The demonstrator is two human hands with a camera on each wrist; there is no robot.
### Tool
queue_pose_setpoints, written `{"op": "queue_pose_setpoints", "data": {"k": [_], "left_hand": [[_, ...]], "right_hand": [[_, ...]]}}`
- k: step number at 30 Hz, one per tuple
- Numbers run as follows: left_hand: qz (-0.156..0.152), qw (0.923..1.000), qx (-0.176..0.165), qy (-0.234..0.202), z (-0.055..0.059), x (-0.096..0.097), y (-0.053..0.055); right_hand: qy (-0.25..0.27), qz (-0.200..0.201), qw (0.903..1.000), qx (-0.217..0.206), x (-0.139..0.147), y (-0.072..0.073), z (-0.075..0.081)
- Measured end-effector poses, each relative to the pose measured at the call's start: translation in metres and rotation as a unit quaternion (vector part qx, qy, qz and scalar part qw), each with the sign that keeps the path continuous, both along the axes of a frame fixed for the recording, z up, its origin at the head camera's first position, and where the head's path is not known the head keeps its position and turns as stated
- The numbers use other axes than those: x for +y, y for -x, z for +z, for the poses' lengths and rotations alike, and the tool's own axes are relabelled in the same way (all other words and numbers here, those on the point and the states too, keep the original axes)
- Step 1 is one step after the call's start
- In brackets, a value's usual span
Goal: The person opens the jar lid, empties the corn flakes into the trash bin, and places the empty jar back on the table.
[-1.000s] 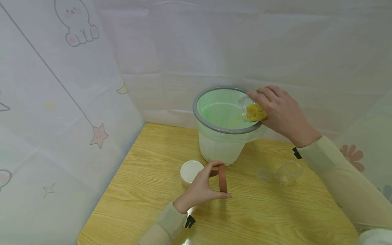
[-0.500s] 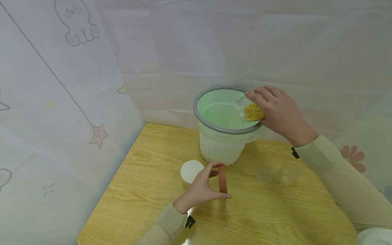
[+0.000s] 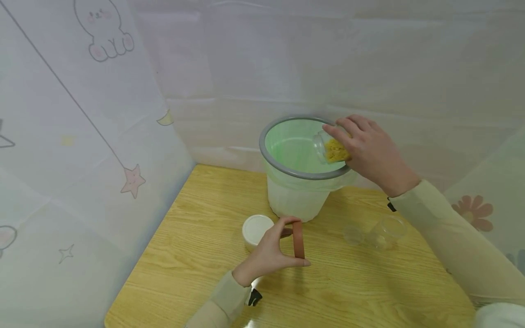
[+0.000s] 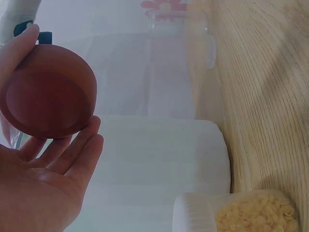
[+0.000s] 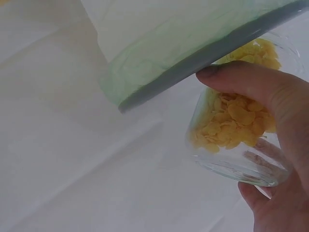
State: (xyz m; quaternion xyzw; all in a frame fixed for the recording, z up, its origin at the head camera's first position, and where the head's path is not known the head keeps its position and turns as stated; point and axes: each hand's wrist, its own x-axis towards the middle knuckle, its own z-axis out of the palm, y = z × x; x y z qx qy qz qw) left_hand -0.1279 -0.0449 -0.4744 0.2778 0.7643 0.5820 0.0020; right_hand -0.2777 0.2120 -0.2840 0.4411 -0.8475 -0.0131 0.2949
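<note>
Pale wall point(image 3: 262, 59) behind, right-hand fingers point(image 3: 339, 134) partly hide the jar point(image 3: 334, 150).

A wood-grained tabletop point(image 3: 197, 255) is set in a corner enclosed by pale sheeting. The left wall point(image 3: 61, 182) is printed with a cartoon animal point(image 3: 100, 25), a pink star point(image 3: 133, 181) and a yellow moon point(image 3: 166, 118), while the back wall point(image 3: 262, 54) is crossed by fold creases. A reddish flower point(image 3: 474, 213) is seen at the right, and a small glare point(image 3: 249, 324) is reflected on the wood
</note>
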Motion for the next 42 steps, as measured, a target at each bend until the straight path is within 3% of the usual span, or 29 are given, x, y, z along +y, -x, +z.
{"op": "queue_pose_setpoints", "data": {"k": [24,42], "left_hand": [[-0.008,1.0,0.001,0.003,-0.0002,-0.0002,0.0005],[-0.007,0.9999,-0.009,0.001,-0.0033,0.0007,0.0008]], "right_hand": [[-0.018,0.009,0.9989,0.042,-0.0018,0.0011,-0.0042],[-0.016,0.012,0.9987,0.047,-0.0027,0.0015,-0.005]]}}
